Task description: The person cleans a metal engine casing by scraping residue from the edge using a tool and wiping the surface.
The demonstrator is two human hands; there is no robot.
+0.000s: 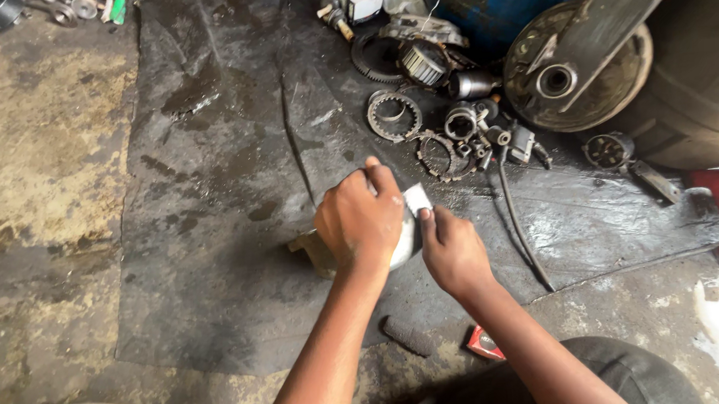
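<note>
My left hand (360, 218) is clamped over the top of a round metal part (405, 244) that rests on a dark oily mat (216, 191) on the ground. A brownish base piece (309, 247) sticks out from under that hand at the left. My right hand (453, 250) presses a small pale scrap, paper or cloth (416, 198), against the part's right side with thumb and fingers. Most of the metal part is hidden under both hands.
Beyond the hands lie toothed rings (394, 115), gears and small engine parts (468, 126), and a thin black cable (520, 228). A large round drum (578, 67) and a tyre (694, 95) stand at the right. A short dark cylinder (406, 336) and a red packet (484, 343) lie near me.
</note>
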